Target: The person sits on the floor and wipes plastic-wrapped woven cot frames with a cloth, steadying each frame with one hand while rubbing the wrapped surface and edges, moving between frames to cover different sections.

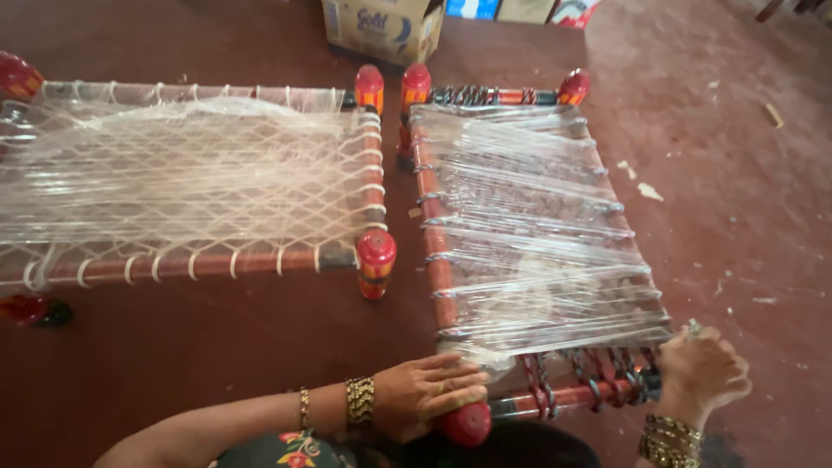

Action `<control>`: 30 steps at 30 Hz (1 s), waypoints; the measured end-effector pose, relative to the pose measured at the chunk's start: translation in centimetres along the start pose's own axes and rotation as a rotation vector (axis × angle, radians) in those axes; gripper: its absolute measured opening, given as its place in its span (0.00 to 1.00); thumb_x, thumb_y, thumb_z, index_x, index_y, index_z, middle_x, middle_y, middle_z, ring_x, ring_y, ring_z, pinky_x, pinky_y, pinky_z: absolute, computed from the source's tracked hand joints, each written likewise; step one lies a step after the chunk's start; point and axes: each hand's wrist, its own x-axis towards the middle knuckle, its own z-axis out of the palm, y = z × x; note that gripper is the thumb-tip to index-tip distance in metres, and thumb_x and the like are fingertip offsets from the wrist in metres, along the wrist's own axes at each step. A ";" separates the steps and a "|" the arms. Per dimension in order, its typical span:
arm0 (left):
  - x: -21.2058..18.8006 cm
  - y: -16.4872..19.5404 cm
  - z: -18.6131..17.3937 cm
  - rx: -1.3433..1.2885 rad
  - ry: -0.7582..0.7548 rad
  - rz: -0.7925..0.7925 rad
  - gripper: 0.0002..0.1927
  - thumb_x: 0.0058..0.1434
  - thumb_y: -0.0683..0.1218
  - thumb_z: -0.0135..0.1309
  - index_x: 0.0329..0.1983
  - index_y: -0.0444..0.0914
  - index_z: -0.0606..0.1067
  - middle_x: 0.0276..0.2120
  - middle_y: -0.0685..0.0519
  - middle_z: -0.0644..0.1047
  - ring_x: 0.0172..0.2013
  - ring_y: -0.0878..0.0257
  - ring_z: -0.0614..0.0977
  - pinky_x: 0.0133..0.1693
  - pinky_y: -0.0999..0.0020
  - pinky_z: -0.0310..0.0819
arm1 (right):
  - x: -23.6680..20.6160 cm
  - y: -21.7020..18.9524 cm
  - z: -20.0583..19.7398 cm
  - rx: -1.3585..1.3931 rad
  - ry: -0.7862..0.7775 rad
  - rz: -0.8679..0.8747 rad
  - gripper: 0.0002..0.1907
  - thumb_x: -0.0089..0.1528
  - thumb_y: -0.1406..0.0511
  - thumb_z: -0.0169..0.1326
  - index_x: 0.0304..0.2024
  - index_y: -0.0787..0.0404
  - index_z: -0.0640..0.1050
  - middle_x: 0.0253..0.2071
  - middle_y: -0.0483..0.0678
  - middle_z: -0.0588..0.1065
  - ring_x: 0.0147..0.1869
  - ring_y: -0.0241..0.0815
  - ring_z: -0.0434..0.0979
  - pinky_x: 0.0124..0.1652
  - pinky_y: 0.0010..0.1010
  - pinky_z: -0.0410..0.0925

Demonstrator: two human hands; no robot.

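A small woven cot with a red frame [438, 277] lies on the floor in front of me, wrapped crosswise in clear plastic film [537, 251]. My left hand [429, 392] rests flat on its near left corner, fingers spread over the film edge and beside the red knob [468, 425]. At the near right corner, my right hand [700, 368] is closed around the film or the frame end; which of the two is unclear. Grey-and-red cord [589, 381] shows along the near rail between my hands.
A second, larger cot [191, 186] with white netting, also under clear film, lies to the left; its red knob [375, 260] nearly touches the small cot. Cardboard boxes [381, 26] stand at the back. Scraps litter the reddish-brown floor [745, 199] at right.
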 end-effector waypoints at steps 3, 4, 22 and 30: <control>0.2 0.2 0.8 -0.080 0.032 0.116 0.44 0.60 0.56 0.64 0.74 0.35 0.61 0.72 0.44 0.66 0.76 0.50 0.65 0.78 0.50 0.53 | 0.0 1.1 -1.6 0.003 -0.080 0.012 0.18 0.68 0.49 0.55 0.37 0.53 0.85 0.35 0.52 0.83 0.43 0.54 0.83 0.38 0.45 0.71; 0.6 -0.1 0.8 -0.066 0.002 0.181 0.44 0.62 0.58 0.63 0.75 0.35 0.61 0.71 0.45 0.66 0.76 0.51 0.65 0.77 0.49 0.53 | 0.4 0.9 -2.5 0.018 -0.115 0.020 0.18 0.69 0.50 0.56 0.38 0.53 0.86 0.34 0.52 0.83 0.41 0.53 0.84 0.37 0.43 0.71; 3.4 -7.5 8.7 0.321 0.161 0.356 0.08 0.69 0.50 0.50 0.39 0.43 0.75 0.44 0.53 0.78 0.61 0.52 0.79 0.68 0.55 0.71 | -5.2 -27.7 -15.8 0.855 -0.268 -1.100 0.33 0.68 0.55 0.49 0.76 0.46 0.60 0.81 0.56 0.42 0.83 0.65 0.33 0.71 0.65 0.32; 3.6 -12.6 10.7 0.603 0.277 0.289 0.07 0.69 0.46 0.50 0.46 0.42 0.77 0.52 0.54 0.79 0.65 0.56 0.77 0.71 0.60 0.68 | 6.9 -38.2 -9.1 0.718 -0.134 -0.771 0.30 0.65 0.52 0.47 0.71 0.41 0.64 0.80 0.53 0.47 0.81 0.64 0.40 0.66 0.77 0.34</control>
